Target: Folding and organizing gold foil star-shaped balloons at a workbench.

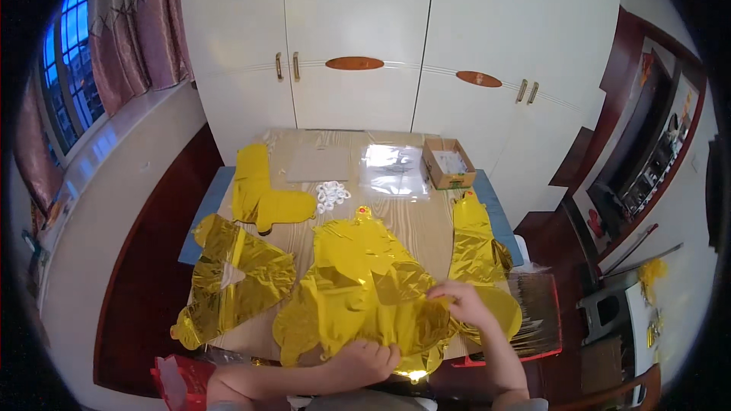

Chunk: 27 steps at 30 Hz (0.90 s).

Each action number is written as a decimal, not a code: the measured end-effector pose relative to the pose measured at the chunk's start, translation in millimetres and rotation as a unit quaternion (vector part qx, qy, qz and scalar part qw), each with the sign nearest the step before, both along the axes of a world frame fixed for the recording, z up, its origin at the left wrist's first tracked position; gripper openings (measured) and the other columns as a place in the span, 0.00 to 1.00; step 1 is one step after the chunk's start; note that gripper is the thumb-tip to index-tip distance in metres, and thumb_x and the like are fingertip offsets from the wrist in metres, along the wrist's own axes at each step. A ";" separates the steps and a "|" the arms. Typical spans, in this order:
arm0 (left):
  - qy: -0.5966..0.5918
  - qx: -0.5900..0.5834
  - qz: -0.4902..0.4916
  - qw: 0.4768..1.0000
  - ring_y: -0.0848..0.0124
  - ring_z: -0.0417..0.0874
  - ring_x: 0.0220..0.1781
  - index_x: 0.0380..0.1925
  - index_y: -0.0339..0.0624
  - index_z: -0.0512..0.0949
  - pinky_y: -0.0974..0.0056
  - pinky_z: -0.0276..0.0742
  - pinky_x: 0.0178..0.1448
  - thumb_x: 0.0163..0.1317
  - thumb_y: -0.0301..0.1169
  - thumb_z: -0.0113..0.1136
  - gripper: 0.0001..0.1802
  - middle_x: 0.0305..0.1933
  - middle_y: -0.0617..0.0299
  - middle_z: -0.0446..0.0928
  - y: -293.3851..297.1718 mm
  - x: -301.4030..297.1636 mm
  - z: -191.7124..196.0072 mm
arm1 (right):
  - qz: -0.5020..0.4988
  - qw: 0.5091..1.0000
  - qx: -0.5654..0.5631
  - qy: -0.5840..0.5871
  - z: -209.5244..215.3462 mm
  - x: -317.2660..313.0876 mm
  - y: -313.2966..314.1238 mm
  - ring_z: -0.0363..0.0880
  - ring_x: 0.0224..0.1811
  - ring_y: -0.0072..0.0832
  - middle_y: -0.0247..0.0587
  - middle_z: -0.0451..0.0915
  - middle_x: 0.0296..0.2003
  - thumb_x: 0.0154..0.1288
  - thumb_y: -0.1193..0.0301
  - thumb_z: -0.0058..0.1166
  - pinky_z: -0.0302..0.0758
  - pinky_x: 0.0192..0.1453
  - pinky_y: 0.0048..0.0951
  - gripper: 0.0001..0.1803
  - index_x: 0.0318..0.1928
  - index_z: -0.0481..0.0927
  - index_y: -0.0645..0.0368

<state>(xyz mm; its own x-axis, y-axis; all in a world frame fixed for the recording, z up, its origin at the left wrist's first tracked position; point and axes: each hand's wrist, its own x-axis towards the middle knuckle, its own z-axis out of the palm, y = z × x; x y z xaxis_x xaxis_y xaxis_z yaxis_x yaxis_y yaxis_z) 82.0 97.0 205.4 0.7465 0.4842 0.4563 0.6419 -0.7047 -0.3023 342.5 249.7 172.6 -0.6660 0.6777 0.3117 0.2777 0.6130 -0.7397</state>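
A flat, crinkled gold foil balloon [365, 259] is spread over the near middle of the table. My left hand [364, 361] is closed on its near edge, fingers curled in. At its right side, my right hand [461, 303] pinches the foil between thumb and fingers. Other flat gold foil balloons lie around it: an L-shaped one [285, 205] at the far left, one with a central opening [263, 262] at the left, and another [470, 240] along the right edge. Beyond the middle balloon sits a small pile of white rings [332, 196].
Clear plastic packaging [394, 171] and an open cardboard box [451, 171] stand at the table's [411, 228] far right. A flat beige sheet [316, 165] lies beside them. White cabinets [350, 15] rise behind. A red bag [179, 380] is low left; a red-edged carton [537, 312] is right.
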 end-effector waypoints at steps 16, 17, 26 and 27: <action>-0.124 -0.330 0.120 0.928 0.43 0.63 0.69 0.62 0.46 0.70 0.46 0.60 0.71 0.60 0.54 0.59 0.35 0.68 0.44 0.64 67.7 -57.5 -84.2 | -0.082 0.992 0.060 -0.074 -61.2 45.3 -55.0 0.79 0.49 0.38 0.35 0.83 0.46 0.54 0.80 0.57 0.73 0.55 0.37 0.12 0.38 0.83 0.53; -0.120 -0.302 0.127 0.937 0.41 0.61 0.70 0.63 0.46 0.69 0.45 0.58 0.72 0.59 0.55 0.60 0.37 0.69 0.43 0.62 74.6 -60.6 -89.5 | -0.092 0.988 0.080 -0.095 -60.6 46.2 -54.1 0.79 0.50 0.38 0.35 0.83 0.46 0.54 0.80 0.57 0.72 0.56 0.38 0.12 0.38 0.83 0.53; -0.048 -0.339 0.134 0.930 0.41 0.53 0.75 0.69 0.55 0.63 0.36 0.50 0.74 0.60 0.62 0.55 0.41 0.74 0.46 0.56 102.5 -64.0 -113.6 | -0.112 0.970 0.158 -0.148 -44.5 15.7 -9.9 0.78 0.51 0.39 0.38 0.81 0.46 0.58 0.73 0.57 0.73 0.55 0.39 0.11 0.43 0.82 0.55; -0.034 -0.338 0.133 0.931 0.41 0.52 0.75 0.69 0.56 0.63 0.36 0.49 0.74 0.60 0.63 0.54 0.42 0.74 0.47 0.56 103.2 -62.6 -112.9 | -0.097 0.971 0.174 -0.133 -48.5 2.9 1.2 0.78 0.51 0.39 0.38 0.81 0.46 0.59 0.72 0.57 0.73 0.55 0.39 0.11 0.43 0.82 0.55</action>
